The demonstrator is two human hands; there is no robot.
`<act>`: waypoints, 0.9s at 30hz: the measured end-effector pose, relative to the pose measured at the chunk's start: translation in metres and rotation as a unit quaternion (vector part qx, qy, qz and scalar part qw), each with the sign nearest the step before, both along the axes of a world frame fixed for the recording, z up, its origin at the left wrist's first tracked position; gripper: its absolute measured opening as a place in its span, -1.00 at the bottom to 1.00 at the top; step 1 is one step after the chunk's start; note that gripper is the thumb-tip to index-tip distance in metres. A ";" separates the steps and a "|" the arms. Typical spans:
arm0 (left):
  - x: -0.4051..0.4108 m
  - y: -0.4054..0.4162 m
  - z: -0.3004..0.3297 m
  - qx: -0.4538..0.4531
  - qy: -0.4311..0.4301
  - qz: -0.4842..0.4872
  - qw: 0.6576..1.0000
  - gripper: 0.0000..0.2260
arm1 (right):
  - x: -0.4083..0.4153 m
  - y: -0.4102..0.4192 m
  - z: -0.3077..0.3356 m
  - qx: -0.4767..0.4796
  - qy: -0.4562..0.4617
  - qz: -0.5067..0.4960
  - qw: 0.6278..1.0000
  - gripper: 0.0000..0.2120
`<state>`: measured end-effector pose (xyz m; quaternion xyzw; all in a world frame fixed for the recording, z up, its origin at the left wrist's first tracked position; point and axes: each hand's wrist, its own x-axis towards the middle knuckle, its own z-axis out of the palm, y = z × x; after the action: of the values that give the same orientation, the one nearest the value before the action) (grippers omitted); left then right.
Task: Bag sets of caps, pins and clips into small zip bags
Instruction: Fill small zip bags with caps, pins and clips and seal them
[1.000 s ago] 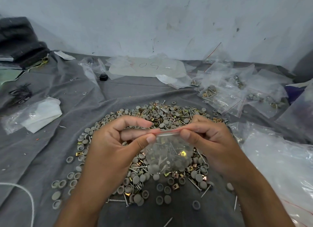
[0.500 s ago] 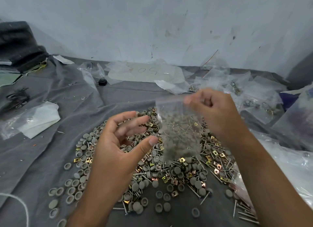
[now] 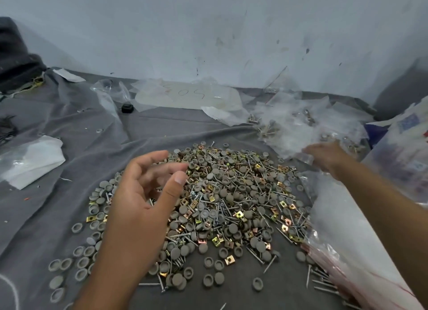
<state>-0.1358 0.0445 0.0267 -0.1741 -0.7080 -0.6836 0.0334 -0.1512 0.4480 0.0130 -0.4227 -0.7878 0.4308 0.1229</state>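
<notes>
Filled zip bags [image 3: 298,126] heaped at two o'clock; big loose pile [image 3: 222,201] left. Left hand [image 3: 143,194] spread, empty; right hand [image 3: 326,157] blurred, grip unclear.

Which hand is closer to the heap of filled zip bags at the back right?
The right hand. It reaches out to the near edge of the heap of filled bags, though blur hides any contact. The left hand hovers open over the loose parts pile, well short of the heap.
</notes>
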 end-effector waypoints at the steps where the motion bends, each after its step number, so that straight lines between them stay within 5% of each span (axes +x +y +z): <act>1: 0.001 0.000 0.000 -0.001 0.001 0.001 1.000 -0.57 | 0.020 -0.005 0.006 0.042 -0.045 0.070 0.996 -0.73; 4: 0.002 0.001 -0.001 -0.007 -0.002 -0.002 1.000 -0.58 | 0.093 -0.023 0.020 0.168 -0.248 0.213 0.930 -0.52; 8: 0.006 0.005 -0.005 -0.024 0.003 -0.008 1.000 -0.65 | 0.182 -0.034 -0.001 0.241 -0.401 0.184 0.864 -0.11; 14: 0.007 0.010 -0.008 -0.042 0.009 -0.014 0.999 -0.65 | 0.204 -0.033 -0.017 0.274 -0.247 0.141 0.919 -0.87; 17: 0.007 0.012 -0.009 -0.052 0.008 -0.018 0.998 -0.67 | 0.200 -0.044 0.009 0.276 -0.180 0.120 0.936 -0.85; 21: 0.008 0.016 -0.010 -0.096 -0.004 -0.049 0.994 -0.70 | 0.178 -0.086 0.058 0.228 -0.045 0.137 0.963 -0.53; 27: 0.017 0.025 -0.003 -0.078 -0.058 -0.159 0.983 -0.52 | 0.114 -0.171 0.058 0.292 -0.024 0.268 0.918 -0.59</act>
<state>-0.1183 0.0694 0.0241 -0.2465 -0.7233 -0.6317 -0.1300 -0.0369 0.2767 0.0711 -0.1511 -0.9650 0.1883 0.1020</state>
